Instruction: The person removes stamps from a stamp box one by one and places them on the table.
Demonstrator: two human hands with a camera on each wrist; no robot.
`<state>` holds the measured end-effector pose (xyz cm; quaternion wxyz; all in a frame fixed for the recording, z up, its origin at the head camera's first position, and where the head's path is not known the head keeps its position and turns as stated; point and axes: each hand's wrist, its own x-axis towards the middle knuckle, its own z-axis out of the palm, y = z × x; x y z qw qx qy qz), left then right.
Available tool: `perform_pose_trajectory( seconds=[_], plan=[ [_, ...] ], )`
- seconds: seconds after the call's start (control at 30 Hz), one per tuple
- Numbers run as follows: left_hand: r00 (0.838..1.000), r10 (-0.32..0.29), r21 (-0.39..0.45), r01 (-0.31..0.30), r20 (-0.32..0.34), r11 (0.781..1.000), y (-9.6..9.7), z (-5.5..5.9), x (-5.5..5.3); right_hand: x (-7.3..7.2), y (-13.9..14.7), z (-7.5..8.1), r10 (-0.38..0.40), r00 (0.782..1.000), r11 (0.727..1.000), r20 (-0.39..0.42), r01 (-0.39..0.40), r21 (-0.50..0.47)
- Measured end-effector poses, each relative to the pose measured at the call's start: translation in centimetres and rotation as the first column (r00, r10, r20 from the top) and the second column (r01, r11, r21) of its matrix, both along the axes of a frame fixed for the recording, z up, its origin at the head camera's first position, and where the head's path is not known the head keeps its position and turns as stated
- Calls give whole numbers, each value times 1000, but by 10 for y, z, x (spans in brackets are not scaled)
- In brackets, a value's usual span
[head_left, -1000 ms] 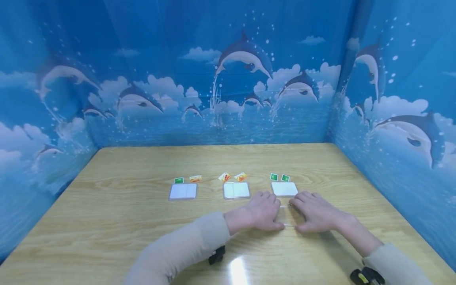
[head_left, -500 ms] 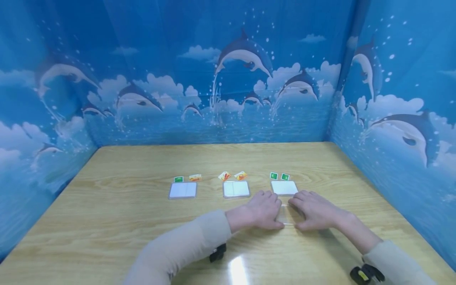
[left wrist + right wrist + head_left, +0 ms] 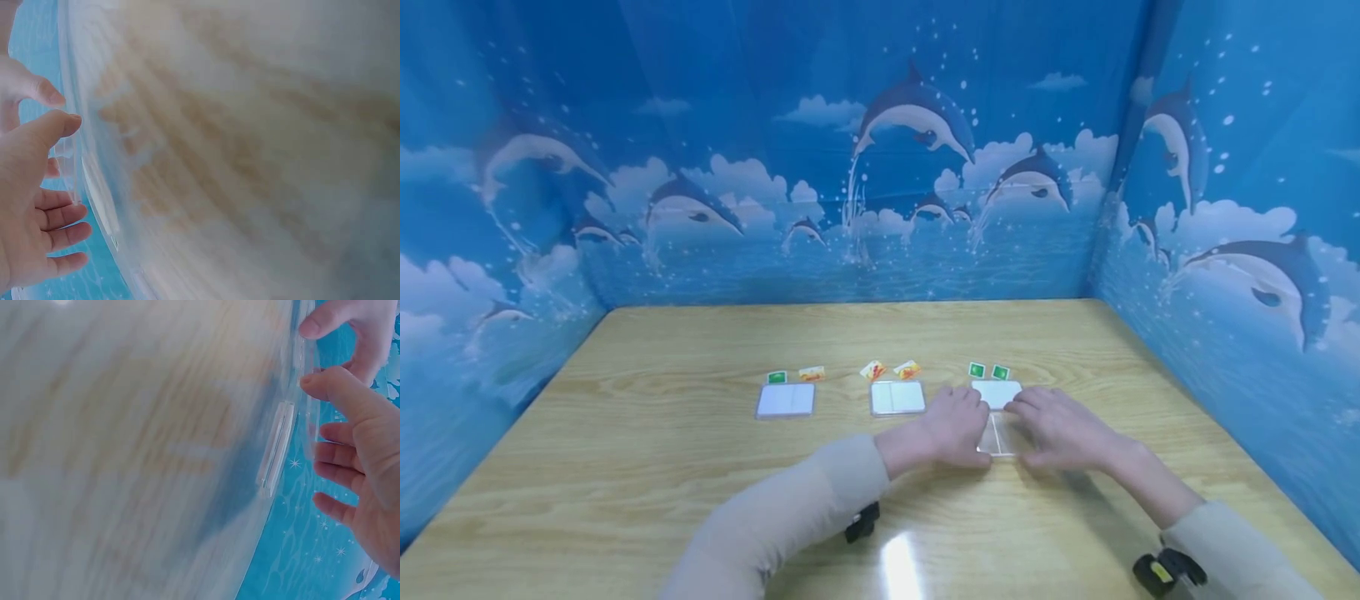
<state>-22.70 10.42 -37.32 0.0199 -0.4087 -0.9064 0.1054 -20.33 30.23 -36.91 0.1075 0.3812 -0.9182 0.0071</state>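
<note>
Near the right of the table, my left hand and right hand hold a clear rectangular plastic lid between them, thumb at the near edge and fingers at the far edge on each side. A pale line crosses the lid. Its far edge comes right up to a flat white-filled case, and the right fingertips overlap that case's corner. In the left wrist view the lid stands by the left fingertips, above the case. The right wrist view shows the lid's edge beside the right fingers.
Two similar flat cases, one in the middle and one at left, lie in the same row. Behind them are small picture cards: green ones and orange-yellow ones. A blue dolphin-printed curtain encloses the table.
Both hands have moved forward, away from the body, carrying the clear lid towards the right-hand case. More of the lid shows between them. The cases and cards stay put.
</note>
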Motion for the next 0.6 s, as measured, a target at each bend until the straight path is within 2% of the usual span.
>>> perform_pose_trajectory(
  seconds=[0.13,0.33,0.6],
  plan=[
    [999,6,23,-5,-35,1000,-1,3,-7,-3,-1,1,-33,999,999,-25,33,0],
    [999,20,27,-19,-51,999,-1,6,-15,-12,1,3,-88,994,996,-57,89,12],
    [995,41,16,-40,-88,999,3,8,-22,-23,3,5,-148,989,988,-27,149,28]
  ],
)
